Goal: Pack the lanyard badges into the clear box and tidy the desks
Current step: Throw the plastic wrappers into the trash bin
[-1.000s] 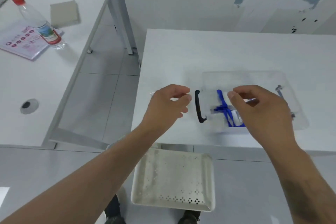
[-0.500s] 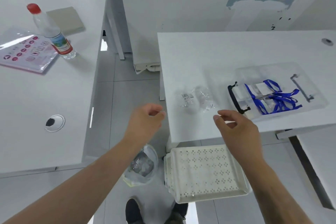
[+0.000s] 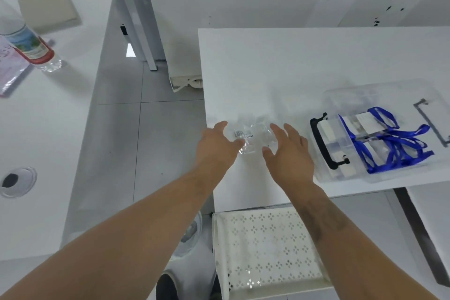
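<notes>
Two open hands, left hand (image 3: pixel 214 147) and right hand (image 3: pixel 288 153), fingers spread, flank crumpled clear wrappers (image 3: pixel 253 139) on the counter (image 3: pixel 280 63); barcode sticker (image 3: pixel 239 133) text unreadable.

1. Both forearms are bare up to the bottom edge of the frame, with no sleeve in view.
2. The left hand (image 3: pixel 214 151), nearer the gap between the desks than the white perforated tray (image 3: pixel 267 251), wears no glove, ring or watch.
3. The right hand (image 3: pixel 289 156), beyond the tray's far edge, is equally bare.
4. A dark shoe (image 3: pixel 166 286) shows just left of the tray's near corner.
</notes>
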Action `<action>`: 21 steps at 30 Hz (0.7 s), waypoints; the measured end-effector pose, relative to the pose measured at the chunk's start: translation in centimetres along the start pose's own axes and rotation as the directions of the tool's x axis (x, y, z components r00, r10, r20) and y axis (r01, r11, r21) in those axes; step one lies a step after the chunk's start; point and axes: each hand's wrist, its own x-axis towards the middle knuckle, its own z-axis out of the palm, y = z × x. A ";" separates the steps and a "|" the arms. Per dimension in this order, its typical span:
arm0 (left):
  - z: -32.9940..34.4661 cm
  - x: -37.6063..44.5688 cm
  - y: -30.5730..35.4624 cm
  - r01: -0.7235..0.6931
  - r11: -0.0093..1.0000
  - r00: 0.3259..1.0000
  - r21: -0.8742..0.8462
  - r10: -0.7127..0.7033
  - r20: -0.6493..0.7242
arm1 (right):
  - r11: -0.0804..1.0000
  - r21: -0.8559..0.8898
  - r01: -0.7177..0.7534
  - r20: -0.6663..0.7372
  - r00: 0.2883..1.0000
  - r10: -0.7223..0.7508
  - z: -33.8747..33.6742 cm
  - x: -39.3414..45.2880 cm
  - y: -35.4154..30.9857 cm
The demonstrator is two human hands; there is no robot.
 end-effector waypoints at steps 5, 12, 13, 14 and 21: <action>2.7 1.9 0.3 -0.130 0.976 0.991 0.172 0.128 0.026 | 0.989 -0.148 0.027 0.088 0.996 -0.014 1.8 3.4 0.8; 3.7 2.2 0.1 -0.158 0.983 0.986 0.097 0.163 -0.042 | 0.997 0.051 0.049 -0.023 0.999 -0.048 2.5 4.9 1.6; 3.3 1.9 -0.3 -0.153 0.986 0.986 0.065 0.157 -0.057 | 0.995 0.077 0.057 -0.037 0.998 -0.054 2.4 4.6 1.6; 2.6 1.5 -0.8 -0.151 0.988 0.985 0.032 0.153 -0.080 | 0.991 0.115 0.069 -0.052 0.997 -0.064 2.3 4.2 1.5; -3.6 -1.8 -4.1 -0.197 0.979 0.970 0.058 0.203 -0.135 | 0.913 0.396 0.098 -0.105 0.993 -0.061 1.3 -0.2 -1.9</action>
